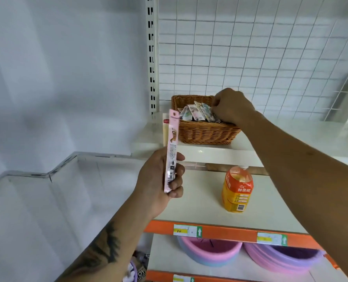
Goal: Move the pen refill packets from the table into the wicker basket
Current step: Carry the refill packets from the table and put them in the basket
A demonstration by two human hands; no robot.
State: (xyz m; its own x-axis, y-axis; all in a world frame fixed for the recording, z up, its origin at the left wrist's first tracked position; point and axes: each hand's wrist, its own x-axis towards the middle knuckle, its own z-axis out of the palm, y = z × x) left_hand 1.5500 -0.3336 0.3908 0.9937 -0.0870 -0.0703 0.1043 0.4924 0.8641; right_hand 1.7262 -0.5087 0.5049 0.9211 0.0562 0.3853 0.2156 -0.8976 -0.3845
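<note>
Several packets [197, 113] already lay in the wicker basket [205, 133] on the shelf, my right hand [230, 107] curled among them, my left hand [160, 180] gripping one pink packet [172, 151] left to place.

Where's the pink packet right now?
In the head view, left of centre: the left hand holds the pink packet upright, in front of the wicker basket's left end.
</note>
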